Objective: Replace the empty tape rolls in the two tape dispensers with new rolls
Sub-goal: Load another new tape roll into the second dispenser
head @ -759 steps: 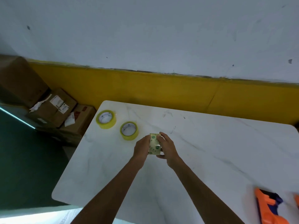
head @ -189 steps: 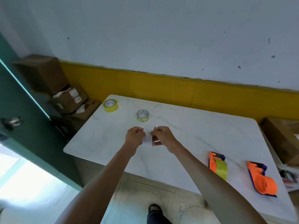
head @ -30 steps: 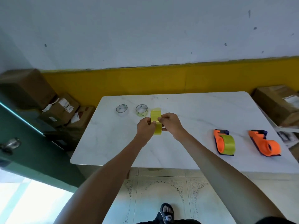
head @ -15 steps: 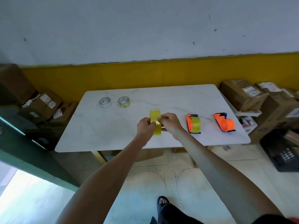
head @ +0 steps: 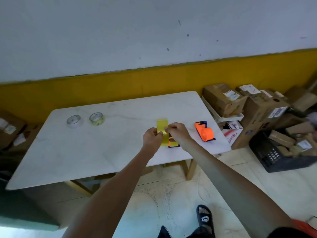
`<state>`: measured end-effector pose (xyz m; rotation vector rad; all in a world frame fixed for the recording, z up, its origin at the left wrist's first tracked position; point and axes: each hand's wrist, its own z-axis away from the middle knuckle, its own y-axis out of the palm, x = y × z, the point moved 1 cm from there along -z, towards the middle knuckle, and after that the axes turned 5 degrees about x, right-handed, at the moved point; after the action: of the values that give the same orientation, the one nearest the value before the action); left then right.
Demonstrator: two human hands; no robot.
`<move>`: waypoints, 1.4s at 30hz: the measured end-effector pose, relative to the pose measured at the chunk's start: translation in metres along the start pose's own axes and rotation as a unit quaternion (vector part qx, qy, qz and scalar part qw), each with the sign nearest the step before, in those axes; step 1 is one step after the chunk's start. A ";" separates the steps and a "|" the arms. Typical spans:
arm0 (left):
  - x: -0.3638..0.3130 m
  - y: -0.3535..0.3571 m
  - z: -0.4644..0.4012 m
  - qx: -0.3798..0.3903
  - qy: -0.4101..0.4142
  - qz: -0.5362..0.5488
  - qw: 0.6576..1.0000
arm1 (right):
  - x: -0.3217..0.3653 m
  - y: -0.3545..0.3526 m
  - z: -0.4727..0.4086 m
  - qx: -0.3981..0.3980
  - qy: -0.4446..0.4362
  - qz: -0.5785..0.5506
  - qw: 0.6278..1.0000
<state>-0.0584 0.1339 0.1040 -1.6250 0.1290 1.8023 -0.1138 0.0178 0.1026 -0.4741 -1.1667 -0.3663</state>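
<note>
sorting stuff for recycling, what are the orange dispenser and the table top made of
Orange dispenser: looks like moulded plastic, uniform bright colour, smooth rounded shape, dark base. Table top: white with faint grey veins and a slight sheen, so marble or a marble-look slab; cannot tell which.

One yellow tape roll (head: 162, 133), two empty tape cores (head: 74, 120), two orange dispensers (head: 205, 132), two hands (head: 151, 137).

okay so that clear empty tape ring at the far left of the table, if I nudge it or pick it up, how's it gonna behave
The clear empty ring looks thin-walled and hollow, so it is probably very light and would skid easily on the smooth white table. It lies flat on its end, so a nudge should slide it, not roll it. Squeezed hard, it might flex.
</note>
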 end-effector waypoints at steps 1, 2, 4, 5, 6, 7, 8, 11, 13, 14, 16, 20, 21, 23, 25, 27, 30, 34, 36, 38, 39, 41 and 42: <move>-0.005 0.017 -0.009 -0.001 -0.002 0.001 1.000 | -0.003 -0.016 -0.009 -0.003 0.002 0.000 1.000; -0.010 0.034 -0.019 -0.002 -0.004 0.001 1.000 | -0.005 -0.033 -0.019 -0.004 0.004 0.000 1.000; -0.022 0.071 -0.040 -0.005 -0.012 0.006 1.000 | -0.009 -0.070 -0.043 -0.002 0.009 -0.002 1.000; -0.028 0.089 -0.051 -0.008 -0.014 0.007 1.000 | -0.010 -0.089 -0.055 0.001 0.011 -0.003 1.000; -0.036 0.107 -0.061 -0.011 -0.012 0.006 1.000 | -0.010 -0.108 -0.068 0.006 0.012 -0.003 1.000; -0.043 0.124 -0.071 -0.015 -0.010 0.005 1.000 | -0.012 -0.126 -0.082 0.013 0.014 -0.004 1.000; -0.050 0.139 -0.079 -0.020 -0.009 0.007 1.000 | -0.013 -0.143 -0.094 0.020 0.019 -0.007 1.000; -0.070 0.182 -0.103 -0.023 -0.023 0.012 0.999 | -0.016 -0.188 -0.121 0.034 0.041 -0.011 0.999; -0.080 0.206 -0.113 -0.019 -0.043 0.020 0.999 | -0.018 -0.212 -0.135 0.034 0.057 -0.011 0.998; -0.085 0.216 -0.117 -0.016 -0.049 0.019 0.998 | -0.016 -0.223 -0.140 0.035 0.064 -0.013 0.997; -0.093 0.234 -0.125 -0.012 -0.062 0.018 0.998 | -0.014 -0.242 -0.150 0.043 0.075 -0.019 0.996; -0.103 0.259 -0.138 -0.010 -0.076 0.021 0.997 | -0.017 -0.270 -0.163 0.067 0.084 -0.018 0.994; -0.105 0.262 -0.140 -0.007 -0.077 0.021 0.997 | -0.018 -0.275 -0.166 0.076 0.083 -0.014 0.994; -0.107 0.269 -0.142 0.002 -0.073 0.017 0.997 | -0.019 -0.285 -0.171 0.088 0.081 -0.009 0.993; -0.105 0.273 -0.143 0.011 -0.075 0.024 0.997 | -0.024 -0.293 -0.176 0.085 0.081 -0.007 0.993; -0.097 0.272 -0.146 -0.002 -0.099 0.049 0.994 | -0.030 -0.299 -0.178 0.077 0.089 -0.003 0.993; -0.079 0.267 -0.147 -0.028 -0.147 0.028 0.988 | -0.042 -0.308 -0.177 0.065 0.098 0.006 0.993; -0.045 0.273 -0.143 0.004 -0.234 -0.003 0.972 | -0.069 -0.318 -0.177 0.051 0.118 0.011 0.992; -0.036 0.280 -0.140 0.025 -0.269 0.022 0.963 | -0.081 -0.321 -0.177 0.052 0.131 0.010 0.990; -0.032 0.287 -0.137 0.041 -0.277 0.033 0.959 | -0.091 -0.323 -0.175 0.048 0.144 0.009 0.988; -0.031 0.289 -0.136 0.046 -0.278 0.029 0.959 | -0.094 -0.323 -0.172 0.046 0.151 0.009 0.987; -0.029 0.292 -0.139 0.049 -0.280 0.027 0.958 | -0.099 -0.324 -0.168 0.043 0.164 0.004 0.986; -0.028 0.292 -0.141 0.044 -0.281 0.033 0.958 | -0.102 -0.325 -0.166 0.042 0.168 0.002 0.985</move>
<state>-0.1012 -0.1694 -0.0076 -1.0052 0.0034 2.2030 -0.1849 -0.3425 0.0087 -0.3249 -0.8497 -0.3749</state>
